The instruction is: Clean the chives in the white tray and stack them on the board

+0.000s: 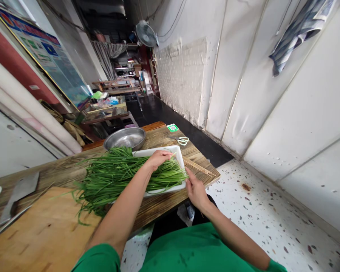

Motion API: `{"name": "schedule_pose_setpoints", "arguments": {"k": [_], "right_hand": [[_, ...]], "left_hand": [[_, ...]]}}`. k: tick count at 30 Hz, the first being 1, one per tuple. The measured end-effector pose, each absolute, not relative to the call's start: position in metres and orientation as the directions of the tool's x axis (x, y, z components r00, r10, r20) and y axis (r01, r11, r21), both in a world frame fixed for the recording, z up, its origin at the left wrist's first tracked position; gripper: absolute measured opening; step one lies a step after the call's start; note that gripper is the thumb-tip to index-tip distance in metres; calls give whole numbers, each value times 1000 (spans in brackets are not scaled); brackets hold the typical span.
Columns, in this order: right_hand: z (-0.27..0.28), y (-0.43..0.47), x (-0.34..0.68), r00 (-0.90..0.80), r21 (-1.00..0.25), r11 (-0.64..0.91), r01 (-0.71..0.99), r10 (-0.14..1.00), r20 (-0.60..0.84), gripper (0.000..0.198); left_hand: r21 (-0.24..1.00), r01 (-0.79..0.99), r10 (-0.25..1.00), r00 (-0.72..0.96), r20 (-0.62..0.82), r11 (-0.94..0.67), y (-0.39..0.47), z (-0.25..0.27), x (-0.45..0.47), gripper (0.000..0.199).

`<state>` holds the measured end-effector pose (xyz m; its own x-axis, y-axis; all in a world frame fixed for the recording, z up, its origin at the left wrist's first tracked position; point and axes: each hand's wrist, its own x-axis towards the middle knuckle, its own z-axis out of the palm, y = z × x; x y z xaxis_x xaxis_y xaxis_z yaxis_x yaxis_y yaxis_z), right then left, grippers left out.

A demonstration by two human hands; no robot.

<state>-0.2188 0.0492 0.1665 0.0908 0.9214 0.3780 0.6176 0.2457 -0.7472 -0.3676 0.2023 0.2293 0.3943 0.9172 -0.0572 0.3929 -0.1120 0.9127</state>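
Note:
A big bunch of green garlic chives [116, 170] lies lengthwise in a white tray [180, 153], their leafy ends spilling over its left side. My left hand [158, 159] is over the pale stem ends, fingers pinched together on chives at the tray's far right. At the near right corner, my right hand [197, 192] is closed about the tray's rim, its fingertips close to the cut ends. What lies beneath its fingers is partly hidden.
A steel basin [126, 138] stands behind the tray. Scissors [183, 141], a QR card [172, 127] and thin bamboo sticks [200, 167] lie to the right. A cleaver [24, 186] and wooden board [42, 230] are at left. The table's right edge is close.

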Motion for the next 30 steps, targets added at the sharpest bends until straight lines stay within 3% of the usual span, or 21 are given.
{"name": "schedule_pose_setpoints", "arguments": {"k": [4, 7, 14, 21, 25, 30], "right_hand": [[168, 50, -220, 108, -745, 210, 633, 929, 353, 48], [171, 52, -220, 110, -755, 209, 622, 931, 348, 50], [174, 58, -219, 69, -740, 237, 630, 932, 357, 50], [166, 52, -221, 116, -765, 240, 597, 918, 379, 46], [162, 46, -223, 130, -787, 235, 570, 920, 368, 46], [162, 45, -223, 143, -784, 227, 578, 918, 371, 45]], "left_hand": [[885, 436, 858, 505, -90, -164, 196, 230, -368, 30], [863, 433, 743, 660, -106, -261, 186, 232, -367, 29], [763, 370, 594, 804, 23, -531, 173, 240, -370, 26], [668, 540, 777, 622, 94, -513, 197, 237, -375, 23], [509, 669, 772, 635, -14, -542, 202, 226, -364, 7], [303, 788, 831, 555, 28, -536, 201, 214, -350, 6]]}}
